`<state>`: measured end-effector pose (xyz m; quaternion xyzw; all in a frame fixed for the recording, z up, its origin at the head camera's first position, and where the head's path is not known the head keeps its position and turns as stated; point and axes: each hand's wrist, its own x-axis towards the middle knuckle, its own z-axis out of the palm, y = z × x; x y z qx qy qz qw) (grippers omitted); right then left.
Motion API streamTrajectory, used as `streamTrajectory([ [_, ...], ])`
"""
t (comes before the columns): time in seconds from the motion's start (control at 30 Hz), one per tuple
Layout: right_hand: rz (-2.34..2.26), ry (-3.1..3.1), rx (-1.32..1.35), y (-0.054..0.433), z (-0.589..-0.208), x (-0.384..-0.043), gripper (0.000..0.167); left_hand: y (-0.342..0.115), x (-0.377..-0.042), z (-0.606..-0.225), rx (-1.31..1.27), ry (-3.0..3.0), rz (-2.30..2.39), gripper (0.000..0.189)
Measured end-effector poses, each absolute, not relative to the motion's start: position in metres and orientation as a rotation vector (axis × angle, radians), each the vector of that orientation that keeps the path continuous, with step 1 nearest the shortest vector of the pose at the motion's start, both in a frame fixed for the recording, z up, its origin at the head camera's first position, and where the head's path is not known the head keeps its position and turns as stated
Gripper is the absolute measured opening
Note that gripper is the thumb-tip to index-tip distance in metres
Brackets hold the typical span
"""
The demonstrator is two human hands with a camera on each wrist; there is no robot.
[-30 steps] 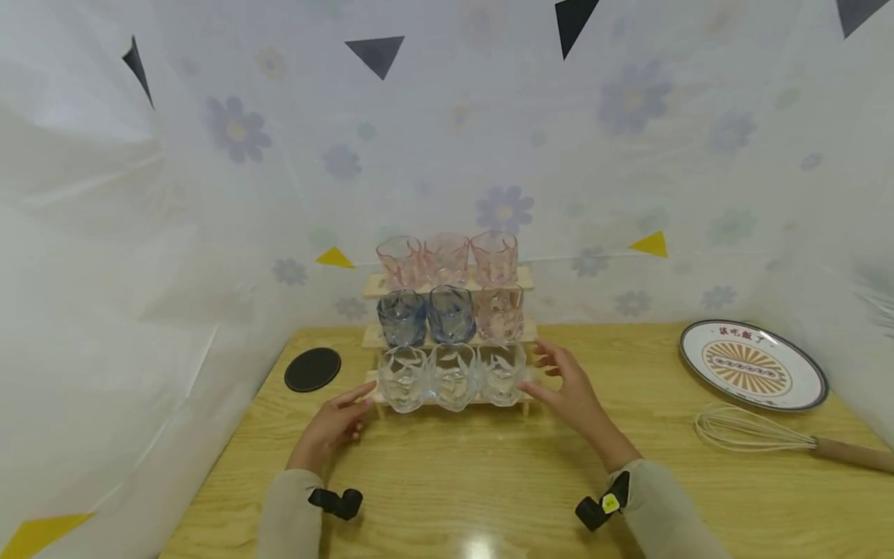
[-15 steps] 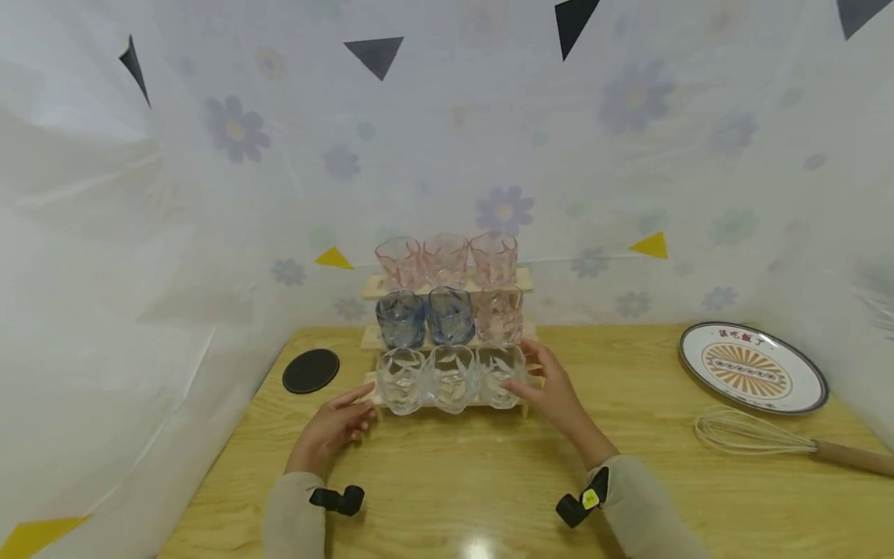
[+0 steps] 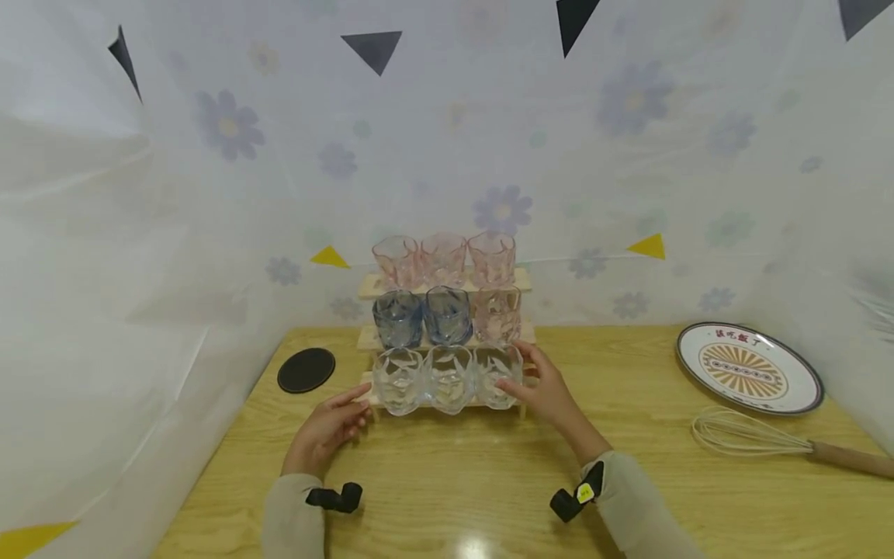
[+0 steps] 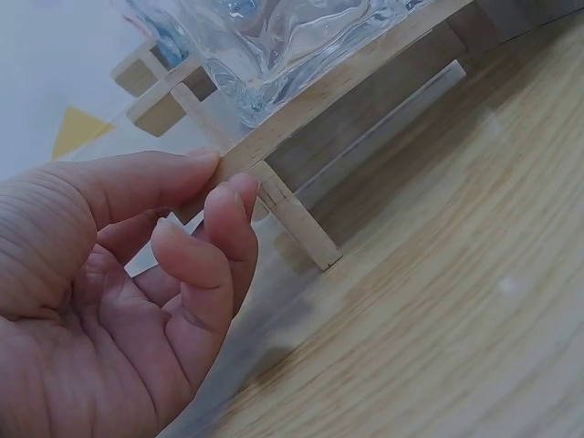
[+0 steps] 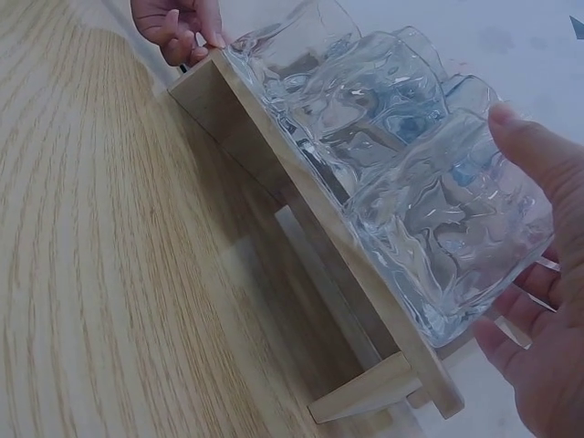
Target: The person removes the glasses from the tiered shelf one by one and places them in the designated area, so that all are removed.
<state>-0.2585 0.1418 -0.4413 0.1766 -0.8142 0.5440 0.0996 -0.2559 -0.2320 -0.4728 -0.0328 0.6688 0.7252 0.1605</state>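
A three-tier wooden rack (image 3: 367,338) carries three clear glasses on its lowest shelf, two blue glasses (image 3: 398,320) and a pink glass (image 3: 498,314) on the middle one, and pink glasses (image 3: 443,260) on top. My left hand (image 3: 323,432) pinches the left end of the lowest shelf between thumb and fingers, as the left wrist view shows close up. At the other end, my right hand (image 3: 550,394) holds the right-hand clear glass (image 5: 456,214), thumb across its front and fingers behind its right side. That glass stands on the shelf.
Left of the rack lies a round black coaster (image 3: 306,369). A patterned plate (image 3: 785,380) and a wire whisk (image 3: 757,432) with a wooden handle lie at the right. A flowered sheet (image 3: 433,132) hangs behind the wooden table (image 3: 447,481).
My right hand has moved left from the rack's right end and closed round the right-hand clear glass. My left hand keeps its place at the shelf's left end.
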Motion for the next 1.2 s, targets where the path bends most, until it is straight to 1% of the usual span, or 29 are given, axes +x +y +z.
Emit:
streamTrajectory([
  [0.27, 1.646, -2.431, 0.517, 0.141, -0.430, -0.254, 0.067, -0.231, -0.255, -0.470, -0.079, 1.858, 2.104, 0.056],
  [0.4, 1.662, -2.421, 0.523, 0.147, -0.436, -0.257, 0.065, -0.232, -0.254, -0.470, -0.051, 1.867, 2.093, 0.055],
  [0.57, 1.688, -2.437, 0.513, 0.156, -0.438, -0.253, 0.060, -0.233, -0.254, -0.471, -0.032, 1.875, 2.086, 0.055],
  [0.8, 1.667, -2.449, 0.466, 0.173, -0.440, -0.249, 0.063, -0.231, -0.255, -0.473, -0.078, 1.888, 2.095, 0.054],
  [1.07, 1.631, -2.401, 0.437, 0.195, -0.440, -0.245, 0.058, -0.231, -0.253, -0.471, -0.092, 1.894, 2.086, 0.056],
  [1.2, 1.604, -2.421, 0.378, 0.207, -0.434, -0.244, 0.062, -0.231, -0.252, -0.469, -0.070, 1.897, 2.076, 0.057],
])
